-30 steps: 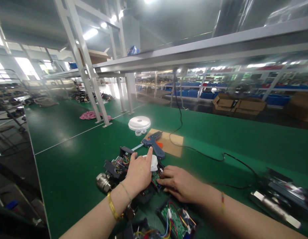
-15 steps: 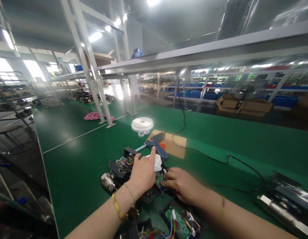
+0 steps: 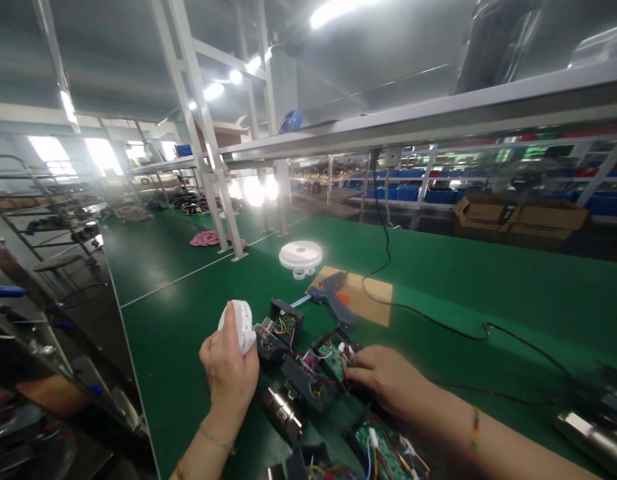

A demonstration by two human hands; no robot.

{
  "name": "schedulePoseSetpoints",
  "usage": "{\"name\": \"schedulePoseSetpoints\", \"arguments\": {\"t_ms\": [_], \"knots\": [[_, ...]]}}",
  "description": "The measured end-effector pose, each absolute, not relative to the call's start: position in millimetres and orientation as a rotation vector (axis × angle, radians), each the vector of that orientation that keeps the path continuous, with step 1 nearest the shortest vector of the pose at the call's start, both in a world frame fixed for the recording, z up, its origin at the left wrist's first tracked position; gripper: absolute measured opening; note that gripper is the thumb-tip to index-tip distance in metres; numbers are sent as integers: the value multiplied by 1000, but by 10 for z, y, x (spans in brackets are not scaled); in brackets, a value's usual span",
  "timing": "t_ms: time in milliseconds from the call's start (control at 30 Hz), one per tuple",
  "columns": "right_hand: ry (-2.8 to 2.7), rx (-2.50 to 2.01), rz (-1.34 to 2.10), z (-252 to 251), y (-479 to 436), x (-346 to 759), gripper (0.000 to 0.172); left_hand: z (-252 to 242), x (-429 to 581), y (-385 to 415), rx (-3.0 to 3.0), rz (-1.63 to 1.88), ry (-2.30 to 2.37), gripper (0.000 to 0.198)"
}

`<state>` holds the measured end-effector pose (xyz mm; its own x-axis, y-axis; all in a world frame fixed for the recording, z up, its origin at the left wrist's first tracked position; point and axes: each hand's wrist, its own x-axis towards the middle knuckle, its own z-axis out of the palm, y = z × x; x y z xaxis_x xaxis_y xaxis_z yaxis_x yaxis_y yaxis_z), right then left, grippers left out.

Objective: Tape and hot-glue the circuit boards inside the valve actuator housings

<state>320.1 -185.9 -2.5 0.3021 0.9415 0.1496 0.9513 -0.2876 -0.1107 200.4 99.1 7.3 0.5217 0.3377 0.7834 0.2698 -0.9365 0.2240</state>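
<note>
My left hand (image 3: pixel 231 363) is closed around a white roll of tape (image 3: pixel 244 325) with faint print, held above the green bench left of the electronic units. My right hand (image 3: pixel 383 373) has its fingers curled at the right edge of a black-cased circuit board (image 3: pixel 335 359) with red and white wires; the fingertips are partly hidden. Between the hands sit open black housings (image 3: pixel 308 383) with wires, and a silvery metal fitting (image 3: pixel 284 412) lies below them. Nearer me is another cased green board (image 3: pixel 381 448). A grey-blue glue gun (image 3: pixel 333 298) lies beyond.
Under the glue gun is a cardboard sheet (image 3: pixel 381 303), with a black cable (image 3: pixel 428 313) running right. A white reel (image 3: pixel 301 253) and small white rings (image 3: pixel 299 273) lie farther back. Metal posts (image 3: pixel 223 200) carry a shelf. A metal-bodied unit (image 3: pixel 588 437) sits at right.
My left hand has moved left, away from the boards, carrying the white roll of tape. My right hand stays at the circuit board. The view has turned slightly left.
</note>
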Motion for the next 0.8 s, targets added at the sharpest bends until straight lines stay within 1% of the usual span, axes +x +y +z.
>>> {"name": "schedulePoseSetpoints", "arguments": {"t_ms": [133, 267, 333, 400, 467, 533, 600, 700, 800], "knots": [[-1738, -2388, 3, 198, -1880, 3126, 27, -106, 2019, 966, 2779, 1310, 518, 58], [-1569, -2464, 32, 698, -1819, 3187, 25, -133, 2068, 859, 2798, 1252, 541, 58], [-1405, -2511, -23, 922, -1604, 3278, 30, -126, 2077, 838, 2798, 1239, 551, 59], [-1296, -2528, -56, 1020, -1256, 3378, 38, -122, 2071, 832, 2802, 1230, 546, 62], [-1288, -2522, -20, 972, -855, 3462, 35, -120, 2057, 831, 2803, 1217, 528, 66], [-1328, -2527, 59, 829, -510, 3524, 42, -114, 2039, 834, 2809, 1189, 489, 67], [-1360, -2546, 128, 676, -299, 3572, 45, -98, 2023, 849, 2828, 1167, 425, 66], [-1323, -2590, 177, 545, -238, 3636, 43, -52, 1999, 922, 2902, 1169, 325, 57], [-1231, -2641, 252, 519, -313, 3676, 46, -2, 1963, 1075, 2959, 1182, 303, 50]]}}
